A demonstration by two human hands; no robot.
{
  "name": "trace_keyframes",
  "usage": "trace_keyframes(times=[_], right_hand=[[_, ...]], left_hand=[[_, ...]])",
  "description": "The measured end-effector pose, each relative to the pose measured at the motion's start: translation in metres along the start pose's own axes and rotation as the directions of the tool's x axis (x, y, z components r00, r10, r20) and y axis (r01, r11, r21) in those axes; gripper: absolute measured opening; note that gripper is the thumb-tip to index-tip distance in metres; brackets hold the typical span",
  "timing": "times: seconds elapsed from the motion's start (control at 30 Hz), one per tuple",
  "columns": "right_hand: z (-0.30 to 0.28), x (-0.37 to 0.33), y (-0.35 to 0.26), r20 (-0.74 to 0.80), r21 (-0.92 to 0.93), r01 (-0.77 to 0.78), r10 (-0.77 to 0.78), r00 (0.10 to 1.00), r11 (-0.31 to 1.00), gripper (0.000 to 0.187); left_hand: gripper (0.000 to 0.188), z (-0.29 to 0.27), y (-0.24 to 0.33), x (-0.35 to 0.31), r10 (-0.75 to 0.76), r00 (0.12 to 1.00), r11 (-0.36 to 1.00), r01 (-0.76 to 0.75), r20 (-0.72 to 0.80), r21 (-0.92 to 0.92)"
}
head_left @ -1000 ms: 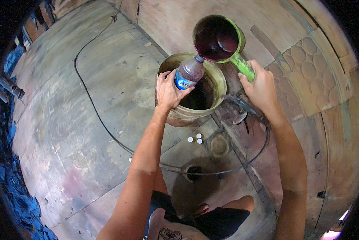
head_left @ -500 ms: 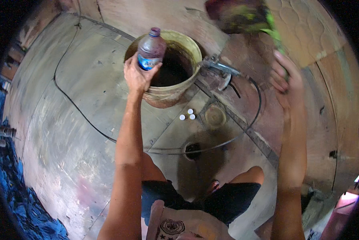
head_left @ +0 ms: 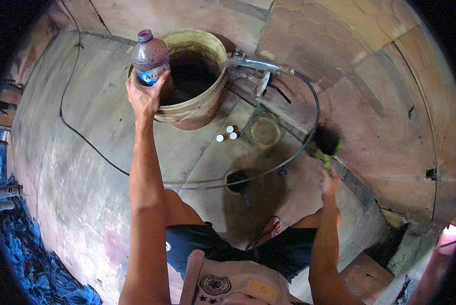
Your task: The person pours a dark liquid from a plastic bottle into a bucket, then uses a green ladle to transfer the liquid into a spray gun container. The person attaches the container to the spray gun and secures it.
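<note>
My left hand [head_left: 145, 95] is closed around the lower part of a clear plastic bottle [head_left: 151, 57], uncapped and stained reddish inside, with a blue label. It holds the bottle upright at the left rim of a large pale, stained bucket [head_left: 219, 94] with a dark inside. Off to the right, low over the floor, my right hand [head_left: 330, 184] grips the bright green handle of a blurred tool [head_left: 327, 144] with a dark head; its exact kind cannot be made out. A metal spray gun [head_left: 258, 66] hangs at the bucket's right rim.
From the spray gun a black hose [head_left: 317, 114] loops across the floor in front of my knees. Three small white-topped pieces [head_left: 230, 133] stand beside a round floor patch [head_left: 265, 132]. A dark hole [head_left: 236, 180] opens nearer me. Blue scraps [head_left: 40, 264] lie heaped at left.
My right hand has swung the green-handled tool from high at the upper right down toward the floor and nearer me. My left hand still holds the bottle by the bucket; the whole view has shifted.
</note>
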State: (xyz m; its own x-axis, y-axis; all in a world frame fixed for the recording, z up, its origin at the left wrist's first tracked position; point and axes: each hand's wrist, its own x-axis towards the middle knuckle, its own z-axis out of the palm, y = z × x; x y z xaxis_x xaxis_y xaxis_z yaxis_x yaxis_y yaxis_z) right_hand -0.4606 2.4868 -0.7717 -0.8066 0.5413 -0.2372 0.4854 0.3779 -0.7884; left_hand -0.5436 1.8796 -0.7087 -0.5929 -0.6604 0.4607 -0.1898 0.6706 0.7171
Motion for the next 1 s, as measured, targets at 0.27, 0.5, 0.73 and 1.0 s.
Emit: trace_keyframes(times=[0.27, 0.5, 0.73, 1.0], right_hand=[[0.112, 0.045, 0.047, 0.496, -0.001, 0.126, -0.109, 0.862, 0.992, 0.053], [0.156, 0.053, 0.052, 0.666, -0.128, 0.149, -0.026, 0.745, 0.981, 0.064], [0.141, 0.103, 0.141, 0.257, -0.100, 0.157, -0.126, 0.958, 0.983, 0.041], [0.139, 0.060, 0.237, 0.346, -0.565, 0.536, -0.410, 0.844, 0.627, 0.056]], left_hand=[[0.062, -0.002, 0.004, 0.008, 0.077, 0.997, 0.989, -0.080, -0.032, -0.124], [0.051, -0.029, 0.051, 0.025, 0.147, 0.982, 0.936, -0.176, -0.115, -0.306], [0.054, -0.068, 0.117, 0.032, 0.218, 0.945, 0.825, -0.312, -0.244, -0.472], [0.052, -0.097, 0.125, 0.026, 0.176, 0.975, 0.852, -0.222, -0.139, -0.474]])
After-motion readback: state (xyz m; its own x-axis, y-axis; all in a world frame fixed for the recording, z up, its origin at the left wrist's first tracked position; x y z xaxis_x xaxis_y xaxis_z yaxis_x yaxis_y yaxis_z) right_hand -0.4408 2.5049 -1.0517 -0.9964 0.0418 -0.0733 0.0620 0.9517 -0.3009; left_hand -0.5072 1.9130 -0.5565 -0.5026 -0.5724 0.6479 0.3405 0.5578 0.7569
